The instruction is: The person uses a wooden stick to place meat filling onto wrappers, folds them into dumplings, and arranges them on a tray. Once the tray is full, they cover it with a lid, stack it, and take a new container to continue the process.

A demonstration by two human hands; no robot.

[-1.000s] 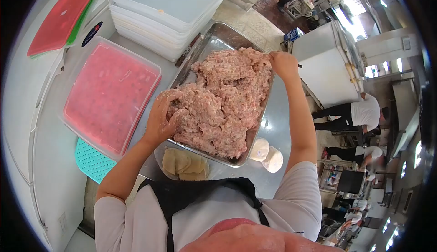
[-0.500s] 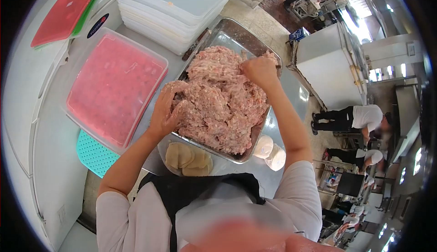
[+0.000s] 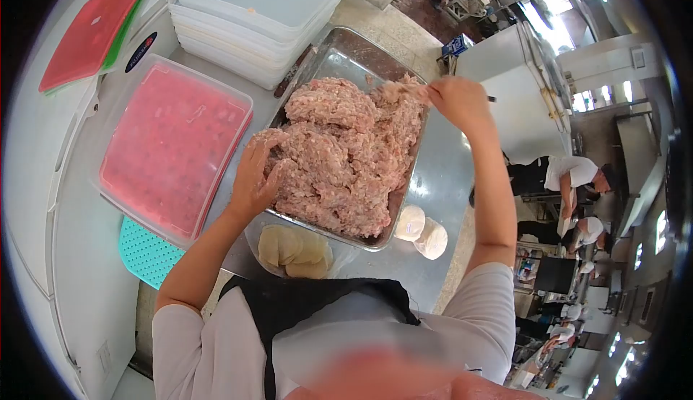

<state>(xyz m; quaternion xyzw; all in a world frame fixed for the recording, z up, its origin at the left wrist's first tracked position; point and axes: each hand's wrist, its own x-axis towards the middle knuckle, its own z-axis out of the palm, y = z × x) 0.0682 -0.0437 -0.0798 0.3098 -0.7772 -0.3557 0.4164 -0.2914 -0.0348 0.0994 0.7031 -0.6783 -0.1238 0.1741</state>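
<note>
A large mound of ground meat (image 3: 332, 154) fills most of a deep metal tray (image 3: 354, 42). At the tray's left side my left hand (image 3: 258, 170) presses against the meat, thumb and fingers apart. My right hand (image 3: 460, 104) is closed around a utensil at the tray's far right rim. The dark end of the utensil's handle (image 3: 492, 99) sticks out past the fist; its other end is coated with meat. Near the tray's front corner sit two pale round stacks (image 3: 421, 231). Flat beige rounds (image 3: 292, 250) lie in clear plastic below the tray.
A lidded plastic box with pink contents (image 3: 173, 147) stands left of the tray, over a turquoise perforated piece (image 3: 148, 252). White stacked containers (image 3: 253, 28) rise behind. Red and green lids (image 3: 97, 32) lie at upper left. Several people work in the background on the right.
My right hand has moved right, from over the meat to beyond the tray's rim, drawing meat toward that side. The left hand stays against the meat. The view has shifted slightly.
</note>
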